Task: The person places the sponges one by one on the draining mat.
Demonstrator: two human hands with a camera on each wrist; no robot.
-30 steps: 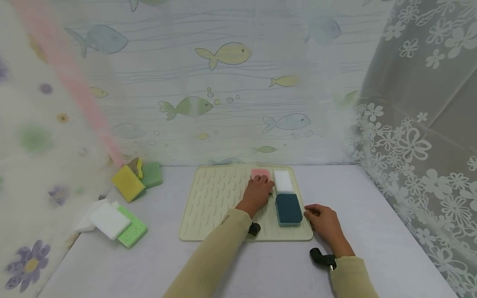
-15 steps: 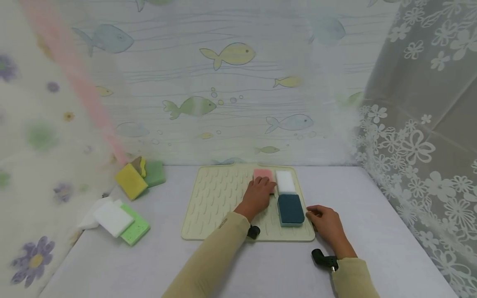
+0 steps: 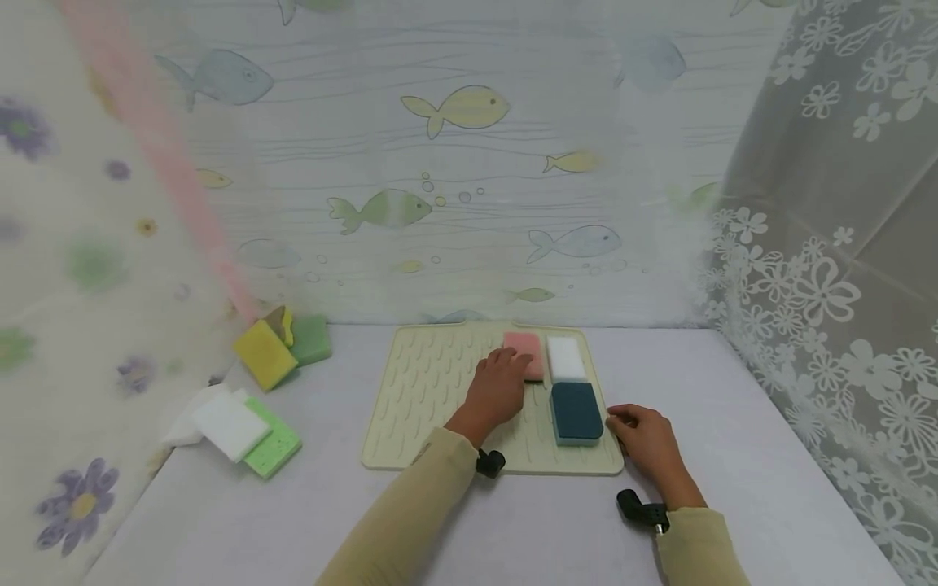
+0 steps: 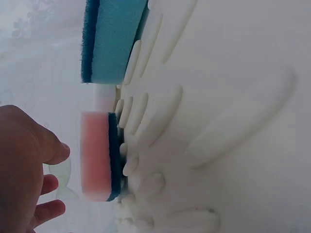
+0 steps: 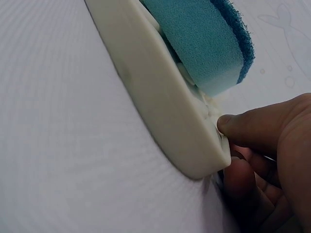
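- Fish cloth [image 3: 469, 163]: hangs along the back of the table, with a lace curtain [image 3: 843, 203] at the right side.
- Table [image 3: 308, 521]: covered in white, under everything else here.
- Mat [image 3: 432, 399]: cream, ridged, flat on the table; three sponges lie on its right part.
- Left hand [image 3: 498, 389]: over the mat, reaching across the near left part of the pink sponge as the head view has it. The left wrist view shows thumb and fingertips spread apart, with a gap between them and the sponge.
- Right hand [image 3: 645, 435]: at the mat's right edge near its front corner, thumb on top and fingers below, pinching the rim.
- Blue sponge [image 3: 576, 413]: dark side up, nearest the right hand.
- Yellow sponge [image 3: 265, 356]: at the table's left, leaning on a green sponge [image 3: 311, 340].
- White pad [image 3: 230, 425]: nearer the person, partly over a lime sponge [image 3: 273, 448].
- White sponge [image 3: 567, 358]: behind the blue one; whether they touch I cannot tell.
- Pink sponge [image 3: 522, 345]: at the mat's back, just left of the white sponge, pink side up, dark layer down.
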